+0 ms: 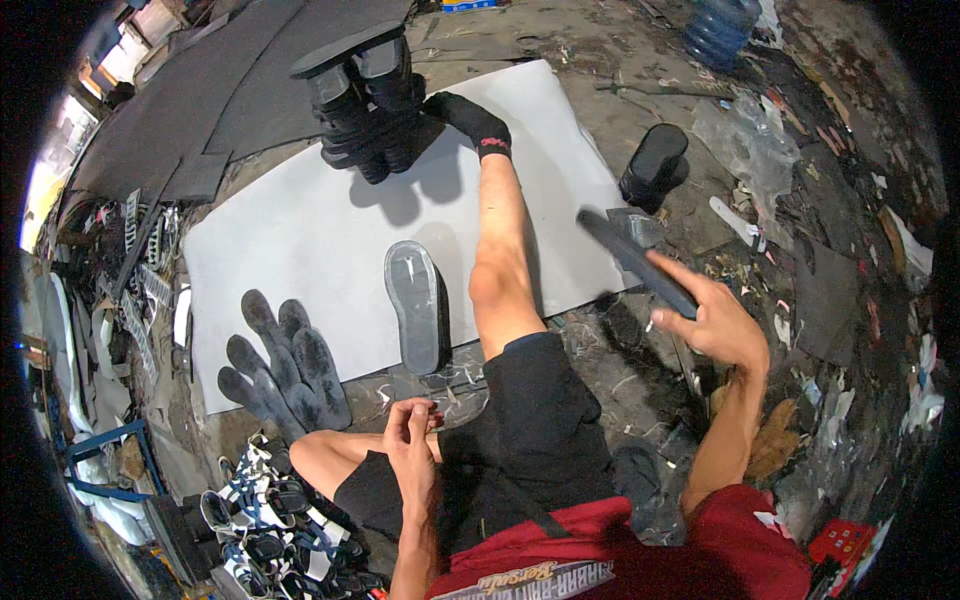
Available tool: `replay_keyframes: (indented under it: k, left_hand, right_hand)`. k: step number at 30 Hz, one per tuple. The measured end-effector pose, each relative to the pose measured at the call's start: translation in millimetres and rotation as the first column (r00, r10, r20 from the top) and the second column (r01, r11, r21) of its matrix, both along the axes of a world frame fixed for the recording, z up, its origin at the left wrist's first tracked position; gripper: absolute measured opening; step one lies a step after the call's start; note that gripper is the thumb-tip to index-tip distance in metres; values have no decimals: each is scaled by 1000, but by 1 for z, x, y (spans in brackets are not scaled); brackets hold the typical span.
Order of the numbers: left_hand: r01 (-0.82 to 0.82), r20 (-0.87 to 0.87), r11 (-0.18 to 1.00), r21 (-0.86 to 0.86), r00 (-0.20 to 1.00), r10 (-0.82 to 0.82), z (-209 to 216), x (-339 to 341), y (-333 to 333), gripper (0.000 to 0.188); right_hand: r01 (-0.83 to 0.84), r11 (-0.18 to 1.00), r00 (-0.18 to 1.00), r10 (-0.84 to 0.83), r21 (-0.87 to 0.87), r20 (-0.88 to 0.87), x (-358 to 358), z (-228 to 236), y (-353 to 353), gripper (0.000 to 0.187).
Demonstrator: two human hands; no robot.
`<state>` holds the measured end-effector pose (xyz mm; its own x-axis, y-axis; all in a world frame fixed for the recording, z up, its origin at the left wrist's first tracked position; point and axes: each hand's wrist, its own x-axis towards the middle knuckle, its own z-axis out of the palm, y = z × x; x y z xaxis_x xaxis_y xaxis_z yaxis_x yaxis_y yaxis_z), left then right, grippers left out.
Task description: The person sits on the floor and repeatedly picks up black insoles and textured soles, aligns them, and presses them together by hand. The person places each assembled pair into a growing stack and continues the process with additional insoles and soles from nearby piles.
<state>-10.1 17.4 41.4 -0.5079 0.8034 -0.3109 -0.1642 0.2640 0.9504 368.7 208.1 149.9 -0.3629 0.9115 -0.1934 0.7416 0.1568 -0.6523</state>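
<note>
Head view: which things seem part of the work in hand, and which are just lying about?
Likely part of the work:
dark flat piece, held in the right hand
grey sole on the white sheet
fanned dark soles
black stack

Apparently just lying about:
clear plastic film
blue plastic container
brown scrap
</note>
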Motion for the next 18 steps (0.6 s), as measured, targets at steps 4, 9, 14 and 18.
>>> replay_keyframes:
  k: [4, 9, 14, 18]
  left_hand:
    - [5, 154, 987, 160, 988, -30, 6, 10, 13, 48]
    - [-143, 311, 902, 408, 950, 11, 32, 22, 29, 97]
    - [-247, 424, 868, 431, 904, 46, -1, -32, 2, 84]
    - [-384, 478, 887, 256, 848, 229, -36, -42, -27, 74]
  right_hand:
    - [156, 975, 912, -80, 160, -402, -54, -10, -19, 72]
    - [-243, 970, 822, 209, 6, -529, -160, -54, -90, 68]
    - [-449, 880, 641, 194, -157, -743, -227, -85, -155, 62]
    - [-648, 697, 541, 136, -308, -830, -240, -108, -147, 59]
